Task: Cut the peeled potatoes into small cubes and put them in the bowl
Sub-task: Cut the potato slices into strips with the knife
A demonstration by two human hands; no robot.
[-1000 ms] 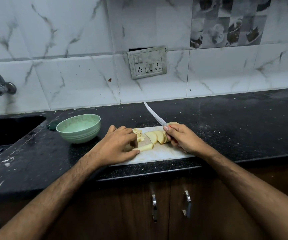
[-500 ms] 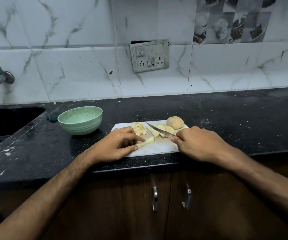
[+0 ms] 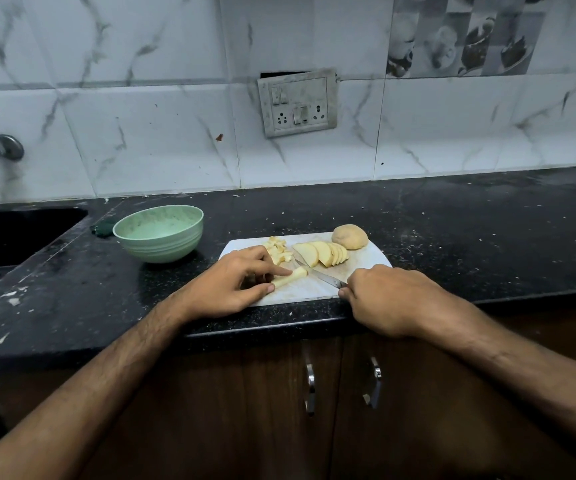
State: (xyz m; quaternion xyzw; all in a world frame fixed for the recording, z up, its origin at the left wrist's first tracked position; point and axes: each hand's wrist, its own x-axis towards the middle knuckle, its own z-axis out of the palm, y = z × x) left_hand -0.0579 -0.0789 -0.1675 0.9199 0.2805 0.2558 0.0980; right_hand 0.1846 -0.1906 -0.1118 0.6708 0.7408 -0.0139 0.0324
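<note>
My left hand (image 3: 225, 289) pins the potato strip (image 3: 290, 277) under forefinger and thumb, so the knife (image 3: 317, 274) gripped in my right hand (image 3: 383, 296) cuts just beyond my fingertips.

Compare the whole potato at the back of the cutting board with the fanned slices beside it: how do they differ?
The whole peeled potato is uncut, rounded and dull tan; the potato slices are thin, flat-faced, pale yellow.

The potato sits alone at the far edge; the slices lean overlapped in a row.

Both lie on the white cutting board, untouched by either hand.
</note>
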